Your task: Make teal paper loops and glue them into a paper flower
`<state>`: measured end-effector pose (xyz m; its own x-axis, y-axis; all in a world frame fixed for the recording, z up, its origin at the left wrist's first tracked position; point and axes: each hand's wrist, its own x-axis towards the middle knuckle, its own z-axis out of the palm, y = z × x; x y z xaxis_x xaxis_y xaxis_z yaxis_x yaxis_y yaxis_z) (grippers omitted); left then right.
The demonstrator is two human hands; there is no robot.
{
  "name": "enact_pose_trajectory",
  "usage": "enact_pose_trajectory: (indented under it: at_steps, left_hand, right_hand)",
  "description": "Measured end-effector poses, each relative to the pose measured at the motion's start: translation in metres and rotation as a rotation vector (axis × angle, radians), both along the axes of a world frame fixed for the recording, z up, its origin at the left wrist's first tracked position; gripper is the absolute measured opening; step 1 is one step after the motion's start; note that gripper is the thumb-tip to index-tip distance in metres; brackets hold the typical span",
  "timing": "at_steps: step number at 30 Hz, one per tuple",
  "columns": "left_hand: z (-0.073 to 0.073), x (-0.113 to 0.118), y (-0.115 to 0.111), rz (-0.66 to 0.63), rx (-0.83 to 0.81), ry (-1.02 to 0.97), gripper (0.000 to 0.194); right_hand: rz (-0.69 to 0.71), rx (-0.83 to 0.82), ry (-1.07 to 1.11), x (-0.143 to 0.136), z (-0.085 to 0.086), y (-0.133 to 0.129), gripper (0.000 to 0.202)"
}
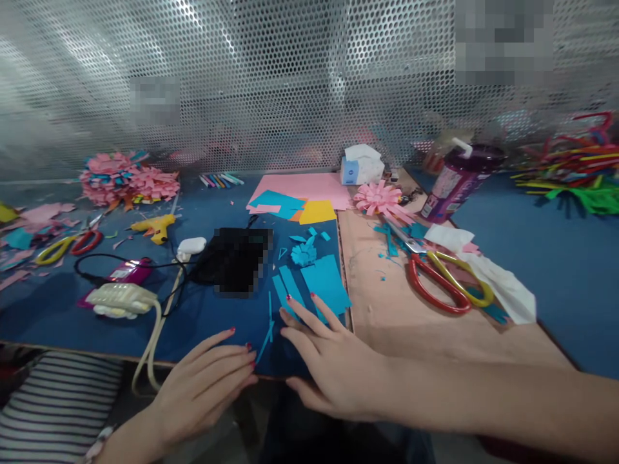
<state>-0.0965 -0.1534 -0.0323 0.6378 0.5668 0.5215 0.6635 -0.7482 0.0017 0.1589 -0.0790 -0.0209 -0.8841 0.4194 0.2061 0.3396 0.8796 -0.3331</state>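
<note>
My right hand (pixel 333 361) lies with fingers spread, its fingertips on blue paper strips (pixel 291 283) beside a blue paper sheet (pixel 326 283). At the table's front edge, my left hand (pixel 207 380) is stretched out flat and holds nothing. Thin blue paper scraps (pixel 269 328) lie between the two hands. Just beyond the strips sits a small blue paper flower (pixel 304 254). Large scissors with red and yellow handles (pixel 438 283) rest on the brown board to the right of my right hand.
Pink sheets (pixel 300 187), a tissue box (pixel 362 169) and a pink paper flower (pixel 380 198) lie at the back. A purple cup (pixel 457 180) stands right. Left are a black item (pixel 236 261), yellow glue gun (pixel 155 227), power strip (pixel 120 298) and a person's striped clothing (pixel 58 406).
</note>
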Motion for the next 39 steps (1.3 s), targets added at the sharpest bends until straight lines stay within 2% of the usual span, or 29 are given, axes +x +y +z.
enact_pose_trajectory:
  at_steps: [2, 4, 6, 8, 10, 12, 13, 15, 18, 20, 28, 34, 39]
  left_hand:
    - [0.009, 0.002, 0.005, 0.047, -0.008, -0.097, 0.017]
    - [0.022, 0.005, 0.015, 0.197, -0.045, -0.204, 0.011]
    - [0.039, 0.009, 0.034, 0.376, -0.19, -0.305, 0.01]
    - [0.057, 0.015, 0.062, 0.494, -0.441, -0.362, 0.015]
    - [0.071, 0.025, 0.095, 0.404, -0.643, -0.462, 0.023]
    - [0.079, 0.038, 0.128, 0.257, -0.702, -0.545, 0.025]
    - [0.08, 0.045, 0.143, 0.183, -0.714, -0.602, 0.025]
    - [0.078, 0.058, 0.166, 0.062, -0.746, -0.67, 0.023]
    - [0.071, 0.071, 0.187, -0.052, -0.836, -0.667, 0.02]
    - [0.066, 0.075, 0.193, -0.084, -0.873, -0.67, 0.021]
    - [0.053, 0.075, 0.192, -0.11, -0.868, -0.808, 0.019]
    - [0.044, 0.076, 0.187, -0.113, -0.898, -0.837, 0.018]
    - [0.039, 0.076, 0.185, -0.091, -0.859, -0.903, 0.02]
  right_hand:
    - [-0.016, -0.014, 0.007, -0.005, 0.001, 0.003, 0.056]
    - [-0.022, -0.032, 0.037, -0.007, 0.003, 0.01, 0.06]
    - [-0.039, -0.044, 0.117, -0.006, 0.007, 0.019, 0.061]
    - [-0.08, -0.037, 0.236, -0.002, 0.014, 0.031, 0.055]
    - [-0.149, -0.045, 0.344, 0.004, 0.023, 0.047, 0.041]
    - [-0.261, -0.138, 0.423, 0.012, 0.031, 0.065, 0.029]
    - [-0.327, -0.243, 0.454, 0.017, 0.034, 0.075, 0.027]
    - [-0.394, -0.583, 0.504, 0.027, 0.038, 0.094, 0.028]
    - [-0.336, -1.181, 0.498, 0.042, 0.035, 0.118, 0.032]
    - [-0.297, -1.39, 0.503, 0.049, 0.03, 0.128, 0.027]
    - [-0.217, -1.463, 0.446, 0.055, 0.012, 0.14, 0.026]
    - [-0.263, -1.562, 0.496, 0.053, 0.018, 0.133, 0.025]
    - [-0.186, -1.52, 0.448, 0.055, 0.02, 0.131, 0.018]
